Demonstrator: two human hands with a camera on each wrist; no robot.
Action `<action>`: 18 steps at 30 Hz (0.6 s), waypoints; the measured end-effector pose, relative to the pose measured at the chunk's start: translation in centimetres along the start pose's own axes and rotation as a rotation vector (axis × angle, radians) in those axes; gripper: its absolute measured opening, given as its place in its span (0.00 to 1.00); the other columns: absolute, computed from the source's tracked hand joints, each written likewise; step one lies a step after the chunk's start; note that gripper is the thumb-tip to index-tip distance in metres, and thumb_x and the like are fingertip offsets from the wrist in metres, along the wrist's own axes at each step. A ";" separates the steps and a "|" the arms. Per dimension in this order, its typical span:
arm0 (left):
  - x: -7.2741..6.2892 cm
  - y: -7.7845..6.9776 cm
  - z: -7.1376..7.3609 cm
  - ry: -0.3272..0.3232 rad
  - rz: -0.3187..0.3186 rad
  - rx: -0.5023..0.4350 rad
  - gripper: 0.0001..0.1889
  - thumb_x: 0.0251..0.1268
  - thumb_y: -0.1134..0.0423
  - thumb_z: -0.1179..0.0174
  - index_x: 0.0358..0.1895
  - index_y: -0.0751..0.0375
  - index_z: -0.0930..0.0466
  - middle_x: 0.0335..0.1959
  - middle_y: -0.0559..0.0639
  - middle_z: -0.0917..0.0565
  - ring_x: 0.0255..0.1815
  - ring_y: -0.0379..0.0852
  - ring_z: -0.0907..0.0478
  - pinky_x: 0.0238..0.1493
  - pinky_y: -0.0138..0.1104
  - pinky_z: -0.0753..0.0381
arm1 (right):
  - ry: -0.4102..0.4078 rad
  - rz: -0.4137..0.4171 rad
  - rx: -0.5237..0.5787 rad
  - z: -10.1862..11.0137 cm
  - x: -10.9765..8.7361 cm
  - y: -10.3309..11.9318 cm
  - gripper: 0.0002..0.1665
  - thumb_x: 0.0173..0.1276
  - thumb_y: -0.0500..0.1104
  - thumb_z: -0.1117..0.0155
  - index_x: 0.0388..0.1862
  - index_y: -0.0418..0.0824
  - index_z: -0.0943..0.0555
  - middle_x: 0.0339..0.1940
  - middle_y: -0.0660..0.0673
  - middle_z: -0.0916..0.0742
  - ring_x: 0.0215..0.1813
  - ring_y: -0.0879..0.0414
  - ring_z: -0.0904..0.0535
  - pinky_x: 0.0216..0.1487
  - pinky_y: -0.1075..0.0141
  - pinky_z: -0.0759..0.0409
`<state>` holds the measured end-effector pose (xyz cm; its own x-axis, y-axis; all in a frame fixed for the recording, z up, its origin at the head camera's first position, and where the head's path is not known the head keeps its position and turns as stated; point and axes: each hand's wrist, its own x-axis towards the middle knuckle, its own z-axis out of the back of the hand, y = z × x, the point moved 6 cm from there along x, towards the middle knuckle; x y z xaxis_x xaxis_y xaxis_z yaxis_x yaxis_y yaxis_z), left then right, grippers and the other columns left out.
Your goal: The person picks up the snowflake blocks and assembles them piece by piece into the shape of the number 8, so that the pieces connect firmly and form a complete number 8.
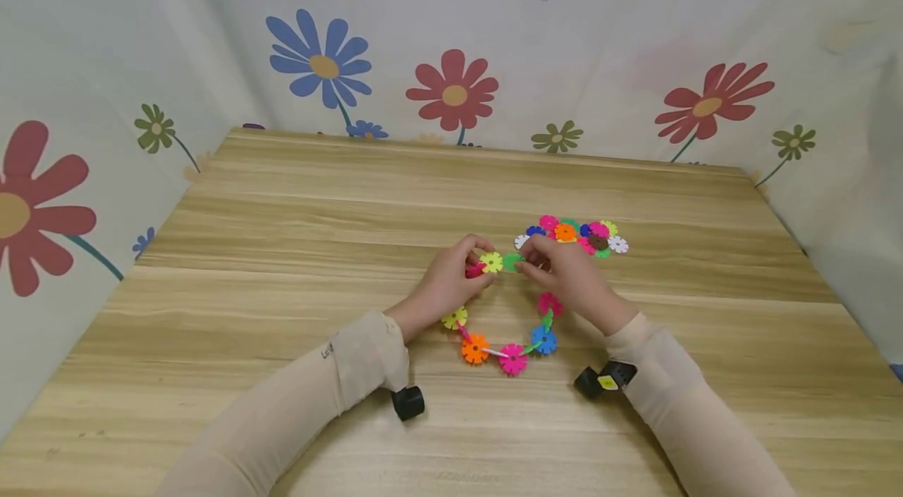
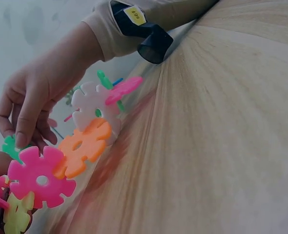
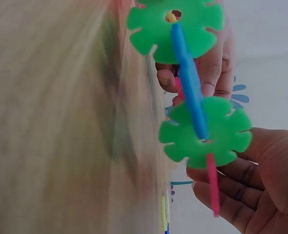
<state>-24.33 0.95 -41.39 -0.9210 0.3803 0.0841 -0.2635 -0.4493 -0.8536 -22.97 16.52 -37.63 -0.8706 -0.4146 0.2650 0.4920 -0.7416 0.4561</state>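
Above the table, my left hand (image 1: 447, 277) grips a yellow flower-shaped disc (image 1: 491, 263) with a pink disc (image 1: 475, 270) beside it. Facing it, my right hand (image 1: 574, 281) pinches a green flower-shaped disc (image 1: 512, 262) close to the yellow one. Linked discs curve below both hands: yellow (image 1: 455, 317), orange (image 1: 475, 349), pink (image 1: 513, 359), blue (image 1: 544, 339) and another pink (image 1: 550, 304). Thin-looking edge-on pieces join them. In the right wrist view, a blue disc (image 3: 189, 80) seen edge-on links two green discs (image 3: 205, 131). Fingers partly hide the held pieces.
Just beyond my right hand lies a pile of loose flower discs, with orange (image 1: 565, 233), white (image 1: 618, 244) and other colours. The wood-grain table (image 1: 317, 199) meets a flower-printed cloth (image 1: 395, 27) at its back and sides. Black cameras (image 1: 408, 403) sit on both wrists.
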 end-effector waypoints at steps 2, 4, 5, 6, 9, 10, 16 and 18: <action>0.0 0.0 -0.1 0.009 -0.003 -0.015 0.18 0.62 0.64 0.36 0.55 0.58 0.27 0.36 0.55 0.19 0.25 0.41 0.25 0.30 0.28 0.24 | -0.004 0.011 -0.005 -0.1 0.0 0.2 0.05 0.65 0.40 0.35 0.36 0.39 0.21 0.29 0.46 0.13 0.30 0.58 0.21 0.35 0.67 0.21; -0.1 -0.1 -0.1 0.016 -0.006 -0.020 0.18 0.63 0.64 0.37 0.55 0.58 0.27 0.36 0.55 0.19 0.24 0.41 0.24 0.29 0.28 0.23 | -0.010 0.019 -0.011 -0.1 -0.1 0.3 0.05 0.65 0.39 0.35 0.35 0.40 0.21 0.28 0.46 0.13 0.29 0.58 0.22 0.34 0.68 0.22; -0.1 -0.2 -0.1 0.019 -0.005 -0.022 0.18 0.63 0.64 0.37 0.55 0.58 0.27 0.36 0.55 0.19 0.23 0.40 0.24 0.29 0.28 0.23 | -0.014 0.024 -0.013 -0.1 -0.1 0.4 0.04 0.65 0.39 0.34 0.35 0.40 0.21 0.28 0.47 0.13 0.29 0.58 0.23 0.34 0.68 0.22; -0.1 -0.2 -0.2 0.020 -0.006 -0.020 0.18 0.63 0.64 0.37 0.55 0.58 0.27 0.36 0.55 0.20 0.23 0.40 0.24 0.29 0.28 0.23 | -0.018 0.027 -0.018 -0.1 -0.1 0.5 0.04 0.65 0.39 0.34 0.35 0.40 0.21 0.28 0.47 0.13 0.29 0.58 0.23 0.34 0.68 0.22; -0.1 -0.4 -0.1 0.014 -0.011 -0.006 0.18 0.64 0.64 0.37 0.55 0.58 0.27 0.36 0.54 0.20 0.24 0.40 0.25 0.29 0.27 0.24 | -0.036 0.036 -0.024 -0.3 -0.3 0.7 0.03 0.64 0.39 0.34 0.34 0.40 0.20 0.27 0.47 0.14 0.28 0.59 0.24 0.32 0.69 0.23; -0.1 -0.4 -0.1 0.012 -0.012 -0.001 0.18 0.63 0.63 0.37 0.55 0.58 0.27 0.35 0.54 0.20 0.24 0.40 0.25 0.29 0.28 0.24 | -0.043 0.039 -0.026 -0.3 -0.3 0.8 0.03 0.64 0.39 0.34 0.34 0.40 0.20 0.27 0.47 0.14 0.27 0.59 0.24 0.32 0.69 0.23; -0.3 -0.5 -0.1 -0.008 -0.014 0.017 0.18 0.63 0.63 0.36 0.55 0.60 0.27 0.36 0.54 0.21 0.23 0.40 0.27 0.29 0.28 0.26 | -0.057 0.027 -0.029 -0.6 -0.2 0.9 0.04 0.64 0.39 0.33 0.34 0.41 0.20 0.27 0.47 0.14 0.28 0.58 0.24 0.32 0.69 0.23; -0.3 -0.4 -0.1 -0.009 -0.005 0.003 0.18 0.64 0.62 0.37 0.55 0.60 0.27 0.34 0.53 0.22 0.23 0.40 0.27 0.29 0.28 0.27 | -0.051 0.008 -0.019 -0.7 -0.1 0.7 0.04 0.64 0.39 0.34 0.35 0.41 0.20 0.28 0.47 0.14 0.28 0.58 0.24 0.33 0.69 0.23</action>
<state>-23.94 1.11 -41.09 -0.9222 0.3753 0.0931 -0.2692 -0.4501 -0.8515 -22.59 15.67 -37.92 -0.8650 -0.3930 0.3119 0.4979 -0.7486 0.4378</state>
